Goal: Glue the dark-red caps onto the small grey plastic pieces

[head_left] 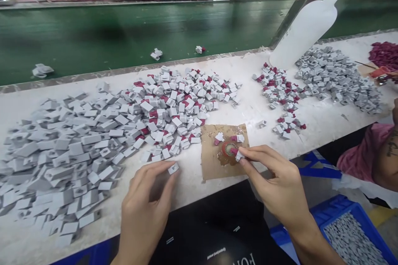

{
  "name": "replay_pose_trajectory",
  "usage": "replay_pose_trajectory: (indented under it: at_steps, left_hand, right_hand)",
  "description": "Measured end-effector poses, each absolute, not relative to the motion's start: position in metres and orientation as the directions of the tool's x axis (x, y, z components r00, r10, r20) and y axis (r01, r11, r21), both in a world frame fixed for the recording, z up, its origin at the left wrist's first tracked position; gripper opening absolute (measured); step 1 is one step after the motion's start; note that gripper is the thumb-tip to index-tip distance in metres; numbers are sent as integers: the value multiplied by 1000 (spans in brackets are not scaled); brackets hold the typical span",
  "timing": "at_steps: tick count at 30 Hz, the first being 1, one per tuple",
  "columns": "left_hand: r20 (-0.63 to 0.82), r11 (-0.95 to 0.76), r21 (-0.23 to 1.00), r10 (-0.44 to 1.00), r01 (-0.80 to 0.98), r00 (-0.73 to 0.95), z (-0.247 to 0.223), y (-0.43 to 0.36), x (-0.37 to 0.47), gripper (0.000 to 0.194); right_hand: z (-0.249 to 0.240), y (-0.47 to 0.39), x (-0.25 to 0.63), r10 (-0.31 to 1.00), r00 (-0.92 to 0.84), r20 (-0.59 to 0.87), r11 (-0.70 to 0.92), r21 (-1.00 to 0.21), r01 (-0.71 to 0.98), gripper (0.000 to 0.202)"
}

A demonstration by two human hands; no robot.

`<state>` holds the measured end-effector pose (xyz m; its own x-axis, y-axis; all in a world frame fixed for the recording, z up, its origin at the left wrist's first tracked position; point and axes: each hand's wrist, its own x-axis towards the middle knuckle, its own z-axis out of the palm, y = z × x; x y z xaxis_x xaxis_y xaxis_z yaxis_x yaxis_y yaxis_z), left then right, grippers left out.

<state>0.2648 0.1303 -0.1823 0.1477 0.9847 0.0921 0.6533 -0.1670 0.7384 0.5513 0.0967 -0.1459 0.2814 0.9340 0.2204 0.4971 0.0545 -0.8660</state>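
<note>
Between the thumb and forefinger of my left hand (149,198) is a small grey block (173,168) with a hole in its face. My right hand (273,178) pinches a small white-and-maroon piece (239,155) above a brown cardboard square (211,166). The maroon end of that piece is at a round red-rimmed spot (229,149) wet with clear liquid. Two more white-and-maroon pieces (219,137) lie on the cardboard, beyond the spot. A large heap of grey blocks (74,145) spreads to the left, and joined grey-and-maroon pieces (174,103) are piled behind my hands.
A white squeeze bottle (304,29) leans by a metal post at the back right. Behind the table runs a green belt (124,29) with a few pieces. A person's arm (385,157) is at the right, above a blue crate (345,203) of grey parts.
</note>
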Motion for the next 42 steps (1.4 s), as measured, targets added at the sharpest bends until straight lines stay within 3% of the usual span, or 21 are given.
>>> replay_pose_trajectory:
  at_steps: [3,6,11,16,21,29,34,36,38,41,42]
  left_hand:
    - [-19,-42,880,992,473,124,-165,136,281,16]
    - [-177,141,966,971,215,162,-147,150,309,22]
    - [-202,268,957,892,-111,405,-132,182,350,17]
    - [-207,329,927,849,-181,485,-135,194,365,19]
    - [-203,330,927,842,-179,500,-138,193,367,15]
    - [-124,190,978,868,-91,480,-131,196,361,11]
    - [-43,35,999,909,26,415,-112,208,339,10]
    - [1,-44,992,937,116,349,-104,218,325,16]
    - [53,-105,972,970,211,239,-96,230,311,18]
    - [121,-142,940,989,309,87,-87,248,299,13]
    - [135,-147,935,989,322,59,-85,254,298,13]
  right_hand:
    - [-143,99,553,939,315,139,14,-929,370,23]
    - [-141,105,555,950,311,20,-15,-994,109,20]
    - [-143,118,553,963,252,-96,-35,-971,-235,15]
    - [-146,122,554,957,271,-108,-27,-958,-287,13]
    - [-144,121,558,958,279,-61,0,-977,-211,15]
    - [-123,128,559,986,165,15,13,-1000,9,16]
    - [-104,168,567,992,-110,-66,-71,-996,-45,15]
    - [-93,208,567,962,-262,-72,-54,-996,74,18]
    - [-84,263,557,951,-304,-54,39,-956,290,22]
    - [-86,358,523,989,-124,77,142,-700,700,38]
    - [-90,388,509,990,-113,90,144,-666,732,43]
